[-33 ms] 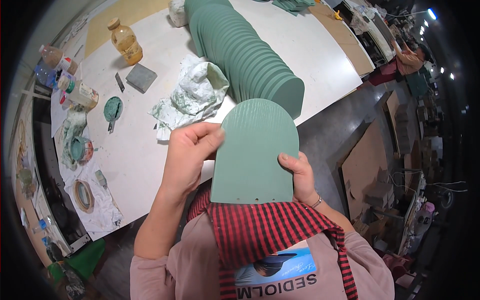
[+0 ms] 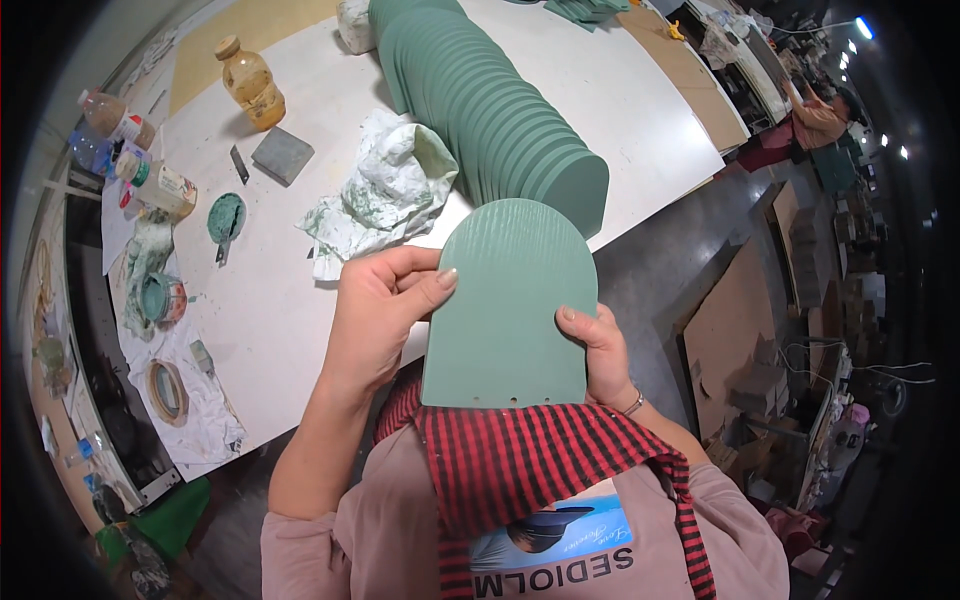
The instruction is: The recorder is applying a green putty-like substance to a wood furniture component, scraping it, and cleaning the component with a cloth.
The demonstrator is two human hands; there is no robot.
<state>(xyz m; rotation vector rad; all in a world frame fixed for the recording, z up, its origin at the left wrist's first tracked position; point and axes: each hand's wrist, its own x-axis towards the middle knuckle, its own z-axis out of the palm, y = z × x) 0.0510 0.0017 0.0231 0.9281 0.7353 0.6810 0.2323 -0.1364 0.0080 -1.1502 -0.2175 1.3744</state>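
In front of my chest I hold a green round-topped panel (image 2: 513, 310), with small holes along its straight lower edge. My left hand (image 2: 385, 305) pinches its left edge, thumb on the face and fingers at the rim. The right hand (image 2: 597, 350) grips the opposite edge, thumb on top and the other fingers mostly hidden behind. Beyond it, a long overlapping row of similar green panels (image 2: 490, 110) stretches across the white table (image 2: 300, 330). A crumpled white cloth (image 2: 385, 185) with green smears lies just past my left hand.
Left on the table are a bottle of yellowish liquid (image 2: 250, 85), a grey block (image 2: 283, 157), a green-smeared putty knife (image 2: 226, 222), a can of green paste (image 2: 163, 297) and a tape roll (image 2: 167, 390). Brown boards (image 2: 735, 330) lean at right; another person (image 2: 815, 120) stands farther off.
My left thumb has come down from the panel's left edge onto its face. The right hand and the panel have hardly moved.
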